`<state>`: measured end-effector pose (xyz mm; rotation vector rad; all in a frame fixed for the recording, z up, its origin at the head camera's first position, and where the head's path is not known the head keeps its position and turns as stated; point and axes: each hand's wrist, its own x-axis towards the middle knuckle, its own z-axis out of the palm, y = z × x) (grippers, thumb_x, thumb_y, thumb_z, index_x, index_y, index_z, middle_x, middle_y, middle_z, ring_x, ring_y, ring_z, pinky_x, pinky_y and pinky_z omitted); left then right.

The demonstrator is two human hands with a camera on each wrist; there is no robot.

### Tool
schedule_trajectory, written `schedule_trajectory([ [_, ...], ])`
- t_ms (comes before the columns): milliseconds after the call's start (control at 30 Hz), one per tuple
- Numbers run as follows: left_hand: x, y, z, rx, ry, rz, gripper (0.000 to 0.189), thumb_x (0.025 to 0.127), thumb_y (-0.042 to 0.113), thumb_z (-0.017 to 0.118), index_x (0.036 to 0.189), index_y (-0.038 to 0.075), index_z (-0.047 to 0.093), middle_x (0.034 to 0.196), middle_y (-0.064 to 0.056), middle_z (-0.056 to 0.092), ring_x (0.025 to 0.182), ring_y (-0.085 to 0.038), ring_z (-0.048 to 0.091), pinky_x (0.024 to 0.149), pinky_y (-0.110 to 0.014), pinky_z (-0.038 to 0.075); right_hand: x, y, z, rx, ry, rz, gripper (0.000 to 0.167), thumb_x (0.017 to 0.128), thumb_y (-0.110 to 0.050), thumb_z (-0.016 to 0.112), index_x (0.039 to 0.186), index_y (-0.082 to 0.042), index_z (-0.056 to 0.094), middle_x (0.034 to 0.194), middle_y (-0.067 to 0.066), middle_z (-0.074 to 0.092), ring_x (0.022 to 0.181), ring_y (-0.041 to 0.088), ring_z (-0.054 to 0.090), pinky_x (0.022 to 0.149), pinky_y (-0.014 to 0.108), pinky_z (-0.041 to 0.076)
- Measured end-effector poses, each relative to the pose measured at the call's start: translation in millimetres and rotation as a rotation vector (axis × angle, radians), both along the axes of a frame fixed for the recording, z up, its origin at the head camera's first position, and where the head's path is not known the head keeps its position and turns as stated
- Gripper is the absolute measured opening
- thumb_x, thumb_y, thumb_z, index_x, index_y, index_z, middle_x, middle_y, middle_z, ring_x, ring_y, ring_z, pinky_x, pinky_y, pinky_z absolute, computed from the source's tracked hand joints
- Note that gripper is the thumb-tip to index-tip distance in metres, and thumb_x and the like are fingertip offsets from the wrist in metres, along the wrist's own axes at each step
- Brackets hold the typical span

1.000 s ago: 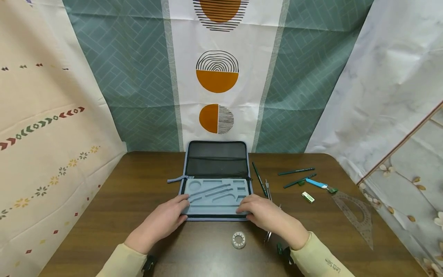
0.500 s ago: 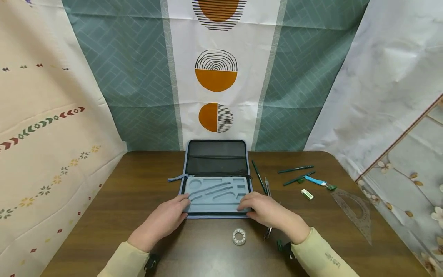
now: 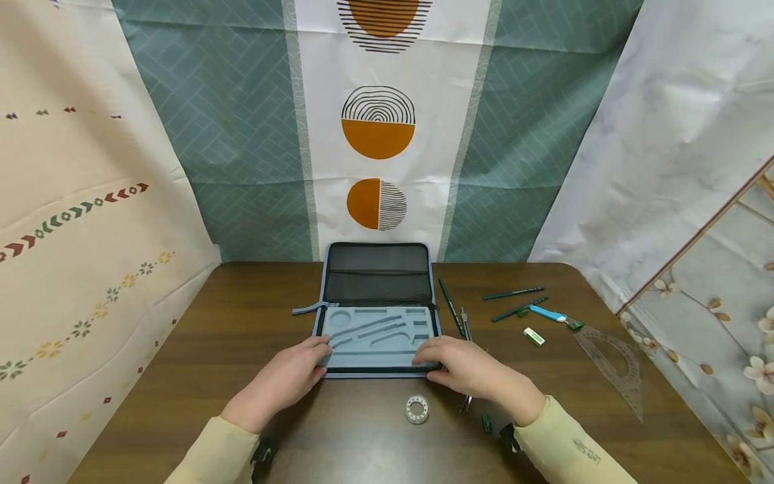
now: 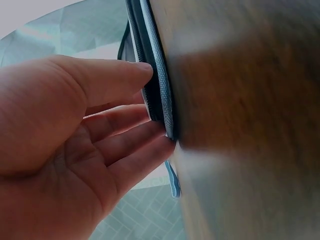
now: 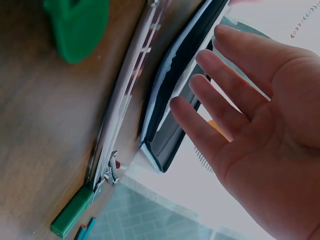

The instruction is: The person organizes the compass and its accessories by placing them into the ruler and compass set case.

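Observation:
A zippered case [image 3: 329, 269] with a blue edge and dark mesh lid lies unfolded at the table's back middle. Its light blue molded tray [image 3: 357, 359] has recesses of several shapes. At the front left corner, my left hand [image 3: 290, 376] touches the case with thumb and fairly straight fingers. My right hand [image 3: 468, 366] is at the front right corner, its fingertips over the tray's edge. In the right wrist view, that right hand [image 5: 265, 115] has its fingers spread apart. A small white ring [image 3: 417, 409] with dark marks lies in front of the case.
Partly behind my right hand lies a slim metal drawing compass [image 3: 465, 324]. Farther right are dark green pencils [image 3: 514, 294], a blue-handled tool [image 3: 547, 313], a green-and-white eraser [image 3: 534, 337] and a clear protractor [image 3: 611, 370]. A small green piece [image 3: 486, 423] lies near my right sleeve.
The table and case sit slightly higher in the head view. Both hands stay at the case's front corners.

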<state>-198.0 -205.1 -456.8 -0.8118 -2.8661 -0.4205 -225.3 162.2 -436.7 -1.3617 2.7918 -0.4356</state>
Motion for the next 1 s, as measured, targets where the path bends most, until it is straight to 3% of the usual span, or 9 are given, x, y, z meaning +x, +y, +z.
schedule_trajectory([
  [367, -0.8, 0.2, 0.3, -0.021, 0.04, -0.025, 0.035, 0.096, 0.003, 0.086, 0.127, -0.004, 0.074, 0.141, -0.021, 0.066, 0.117, -0.033, 0.074, 0.093, -0.045, 0.063, 19.3, -3.7, -3.5, -0.051, 0.027, 0.016, 0.036, 0.095, -0.014, 0.09, 0.13, -0.013, 0.079, 0.13, -0.004, 0.073, 0.125, 0.018, 0.068, 0.102, 0.038, 0.059],
  [733, 0.4, -0.2, 0.9, -0.014, 0.025, -0.023, 0.034, 0.096, 0.003, 0.085, 0.128, -0.004, 0.073, 0.141, -0.021, 0.067, 0.117, -0.034, 0.074, 0.092, -0.046, 0.063, 31.1, -15.5, 6.9, 0.021, -0.041, 0.067, 0.046, 0.089, -0.021, 0.095, 0.132, -0.018, 0.08, 0.123, -0.01, 0.074, 0.118, 0.009, 0.067, 0.097, 0.031, 0.058],
  [1000, 0.3, -0.9, 0.1, -0.015, 0.045, -0.024, 0.034, 0.096, 0.002, 0.084, 0.127, -0.004, 0.073, 0.141, -0.022, 0.067, 0.118, -0.034, 0.074, 0.092, -0.045, 0.063, 34.6, -20.9, 4.5, 0.067, -0.051, 0.11, 0.047, 0.087, -0.022, 0.097, 0.13, -0.022, 0.079, 0.119, -0.011, 0.07, 0.108, 0.002, 0.062, 0.091, 0.025, 0.056],
])
